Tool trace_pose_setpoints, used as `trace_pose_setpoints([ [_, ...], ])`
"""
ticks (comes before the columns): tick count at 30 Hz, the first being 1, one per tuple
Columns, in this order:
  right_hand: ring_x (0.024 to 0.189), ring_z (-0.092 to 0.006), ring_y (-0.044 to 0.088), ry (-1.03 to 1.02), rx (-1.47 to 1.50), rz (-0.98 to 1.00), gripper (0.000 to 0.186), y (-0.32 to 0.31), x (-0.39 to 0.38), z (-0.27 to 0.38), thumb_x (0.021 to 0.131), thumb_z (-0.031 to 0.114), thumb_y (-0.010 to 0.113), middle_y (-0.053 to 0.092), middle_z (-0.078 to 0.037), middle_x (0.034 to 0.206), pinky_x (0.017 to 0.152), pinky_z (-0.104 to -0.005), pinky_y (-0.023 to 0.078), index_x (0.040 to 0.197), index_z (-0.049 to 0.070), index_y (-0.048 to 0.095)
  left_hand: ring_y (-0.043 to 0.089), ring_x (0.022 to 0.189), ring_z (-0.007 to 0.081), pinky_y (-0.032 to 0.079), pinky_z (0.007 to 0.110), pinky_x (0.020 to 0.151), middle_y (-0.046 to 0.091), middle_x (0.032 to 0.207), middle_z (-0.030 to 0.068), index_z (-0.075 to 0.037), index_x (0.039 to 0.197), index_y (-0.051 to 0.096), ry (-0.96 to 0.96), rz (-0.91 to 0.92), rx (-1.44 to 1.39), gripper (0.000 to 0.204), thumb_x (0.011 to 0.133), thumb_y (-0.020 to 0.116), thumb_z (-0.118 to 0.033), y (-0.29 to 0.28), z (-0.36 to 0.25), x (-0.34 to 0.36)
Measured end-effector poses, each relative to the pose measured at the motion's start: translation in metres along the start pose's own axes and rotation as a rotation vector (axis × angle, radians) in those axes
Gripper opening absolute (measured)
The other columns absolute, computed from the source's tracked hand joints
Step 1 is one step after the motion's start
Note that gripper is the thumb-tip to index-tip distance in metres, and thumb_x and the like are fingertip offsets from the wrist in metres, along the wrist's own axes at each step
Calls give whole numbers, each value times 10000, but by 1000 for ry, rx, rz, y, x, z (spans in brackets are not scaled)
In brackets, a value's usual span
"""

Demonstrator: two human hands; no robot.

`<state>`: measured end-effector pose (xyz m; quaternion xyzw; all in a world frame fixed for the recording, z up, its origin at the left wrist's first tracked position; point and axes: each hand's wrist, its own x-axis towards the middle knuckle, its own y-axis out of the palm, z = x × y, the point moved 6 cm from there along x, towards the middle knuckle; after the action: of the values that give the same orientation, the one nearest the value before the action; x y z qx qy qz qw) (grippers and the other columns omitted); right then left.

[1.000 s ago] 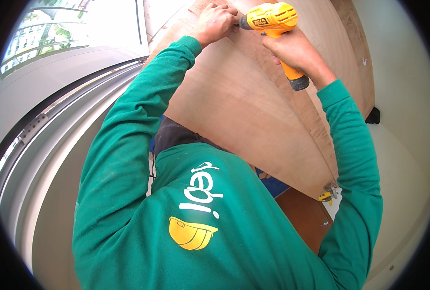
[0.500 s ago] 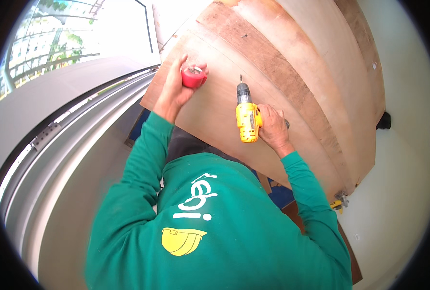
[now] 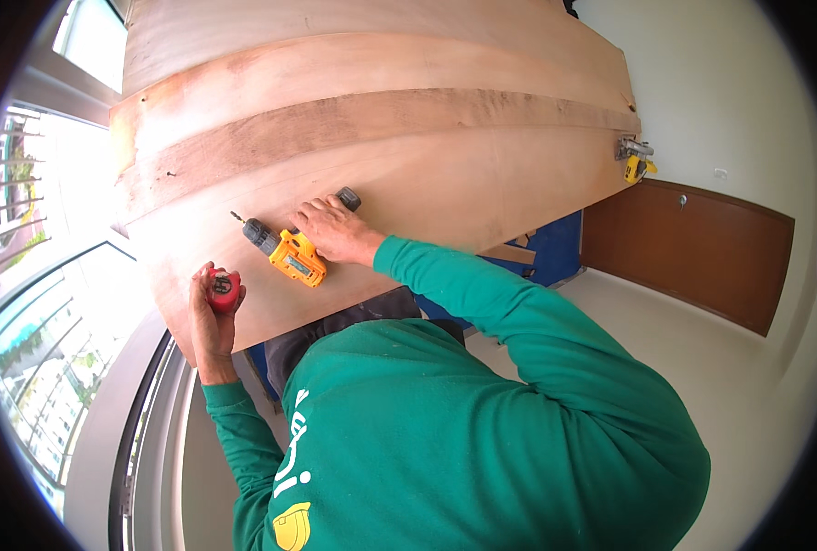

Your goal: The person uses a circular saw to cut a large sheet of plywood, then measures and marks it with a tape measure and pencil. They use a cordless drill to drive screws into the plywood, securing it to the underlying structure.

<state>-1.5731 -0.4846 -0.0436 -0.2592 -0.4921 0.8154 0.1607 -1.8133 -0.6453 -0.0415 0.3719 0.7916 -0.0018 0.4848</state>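
Observation:
My right hand (image 3: 335,230) is wrapped round the handle of a yellow and black cordless drill (image 3: 296,257). The drill lies on its side over a plywood sheet (image 3: 408,202), its bit pointing to the far left and its black battery end showing beyond my fingers. To the left, near the sheet's edge, my left hand (image 3: 210,326) grips a small red rounded case (image 3: 224,289). Grey metallic bits show on the case's upper face, too small to make out. A gap of bare plywood separates the case from the drill.
A darker wooden strip (image 3: 335,115) runs across the sheet. On its right corner sits a yellow and grey power tool (image 3: 634,158). Windows (image 3: 55,321) line the left side. A brown panel (image 3: 688,248) stands by the right wall, and blue material (image 3: 555,243) shows below the sheet.
My view has swung round to the right, so the sheet lies more across it. The drill's bit has turned from straight ahead to the far left. Both hands keep their holds.

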Motion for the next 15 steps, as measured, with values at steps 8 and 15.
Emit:
trace_pose_setpoints([
  [8,1370,-443,617,597,277,-224,702,-93,-151,-119,957,259,843,650,-240,1415,1160,-540,511,1524,-7,528,728,966,148,608,292,801,690,1037,39,-66,1406,634,5,304,444,333,1139,686,-259,89,5,3],
  [15,1438,-382,558,-6,-24,-120,655,-4,-90,-30,1057,254,673,539,-170,1572,1255,-608,413,1646,51,470,517,612,64,375,258,511,579,830,20,22,1601,502,237,-125,723,582,1116,716,-218,84,15,5],
])
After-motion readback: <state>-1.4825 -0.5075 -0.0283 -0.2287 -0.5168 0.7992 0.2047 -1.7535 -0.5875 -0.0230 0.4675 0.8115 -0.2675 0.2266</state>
